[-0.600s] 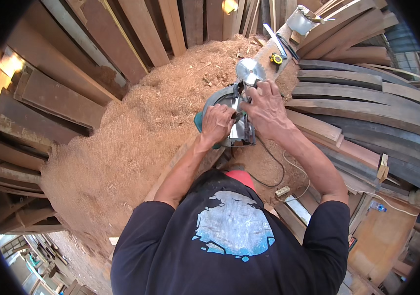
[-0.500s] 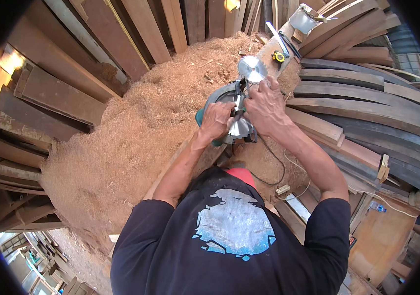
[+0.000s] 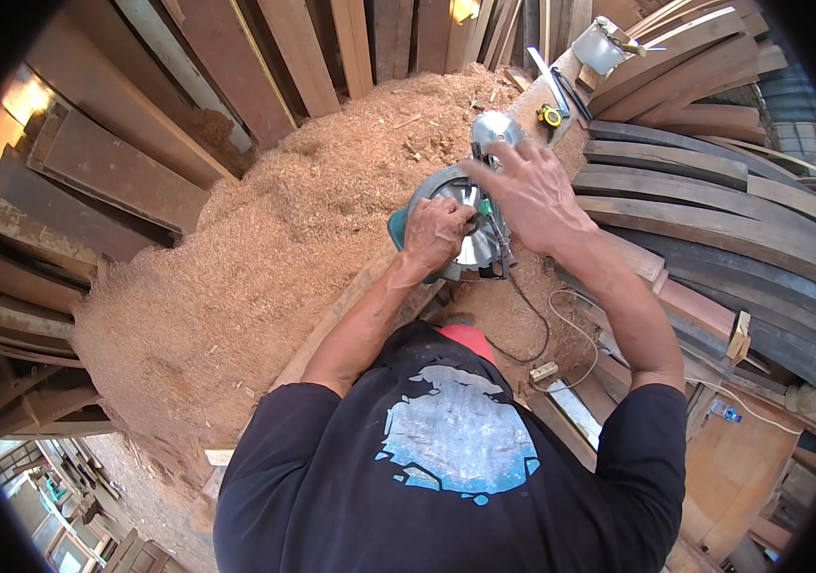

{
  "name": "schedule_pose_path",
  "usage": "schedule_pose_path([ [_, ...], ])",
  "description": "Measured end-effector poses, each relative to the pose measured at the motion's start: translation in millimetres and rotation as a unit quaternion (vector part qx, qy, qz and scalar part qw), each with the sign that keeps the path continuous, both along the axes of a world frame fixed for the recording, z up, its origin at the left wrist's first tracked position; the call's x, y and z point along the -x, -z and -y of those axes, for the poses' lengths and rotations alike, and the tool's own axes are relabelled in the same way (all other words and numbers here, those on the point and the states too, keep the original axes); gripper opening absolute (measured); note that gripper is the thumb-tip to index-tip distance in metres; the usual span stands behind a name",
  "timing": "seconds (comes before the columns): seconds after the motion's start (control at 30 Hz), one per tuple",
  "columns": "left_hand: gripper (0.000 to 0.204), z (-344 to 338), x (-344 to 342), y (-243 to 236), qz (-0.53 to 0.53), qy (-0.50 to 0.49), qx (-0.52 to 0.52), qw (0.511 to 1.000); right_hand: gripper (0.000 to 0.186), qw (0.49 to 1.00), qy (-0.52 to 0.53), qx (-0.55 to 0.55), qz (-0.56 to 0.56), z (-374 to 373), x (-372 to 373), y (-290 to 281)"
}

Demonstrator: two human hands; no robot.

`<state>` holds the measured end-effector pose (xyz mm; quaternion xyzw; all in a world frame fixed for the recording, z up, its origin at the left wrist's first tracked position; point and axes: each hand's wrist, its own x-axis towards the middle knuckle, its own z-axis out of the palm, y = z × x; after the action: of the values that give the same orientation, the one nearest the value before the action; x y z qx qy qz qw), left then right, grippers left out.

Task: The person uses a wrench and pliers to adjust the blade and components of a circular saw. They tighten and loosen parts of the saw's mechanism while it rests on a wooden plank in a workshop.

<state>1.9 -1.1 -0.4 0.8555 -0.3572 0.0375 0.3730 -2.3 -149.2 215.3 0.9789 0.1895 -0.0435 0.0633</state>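
A teal and grey circular saw [image 3: 397,229] lies on its side on a long board, with a silver blade [image 3: 475,252] fitted and a cord running from it. My left hand [image 3: 435,229] has its fingers curled at the blade's centre; what they pinch is hidden. Over the upper right of the saw, my right hand [image 3: 530,191] is lifted with loose, spread fingers, slightly blurred. Just beyond it lies a second round blade [image 3: 494,122], partly covered by the fingers.
A yellow tape measure [image 3: 549,116], a metal rule [image 3: 547,78] and a pale container [image 3: 597,46] rest farther along the board. Sawdust [image 3: 198,315] surrounds it; planks [image 3: 102,172] and curved timbers [image 3: 695,205] line both sides. A power strip [image 3: 544,372] lies at lower right.
My right hand has pulled away from the saw's centre, rightward, and its fingers have loosened. My left hand stays at the blade, shifted slightly right in view along with the surroundings.
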Motion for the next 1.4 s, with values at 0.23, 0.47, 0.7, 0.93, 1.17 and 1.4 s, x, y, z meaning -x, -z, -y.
schedule_pose_path([
  [0.23, 0.023, -4, 0, -2, -0.001, 0.009, -0.002, 1.0, 0.025, 0.997, -0.053, 0.045, -0.014, 14, 8, 28],
  [0.47, 0.024, -4, 1, -3, -0.001, 0.008, 0.015, 1.0, 0.041, 0.963, 0.216, -0.038, -0.159, 11, -2, 43],
  [0.7, 0.019, -4, 0, -1, -0.009, 0.008, -0.013, 1.0, 0.024, 0.996, 0.07, -0.05, 0.003, 19, 15, 11],
  [0.93, 0.022, -2, -1, -1, 0.014, 0.014, -0.018, 1.0, 0.024, 0.998, -0.053, -0.01, 0.041, 26, 28, 44],
  [1.17, 0.017, 2, 1, -10, 0.005, 0.001, -0.006, 1.0, 0.049, 0.965, 0.195, -0.134, -0.116, 21, 9, 79],
  [1.4, 0.019, -3, 0, -2, 0.013, -0.007, -0.024, 1.0, 0.032, 0.998, 0.023, -0.004, -0.059, 4, -1, 5],
])
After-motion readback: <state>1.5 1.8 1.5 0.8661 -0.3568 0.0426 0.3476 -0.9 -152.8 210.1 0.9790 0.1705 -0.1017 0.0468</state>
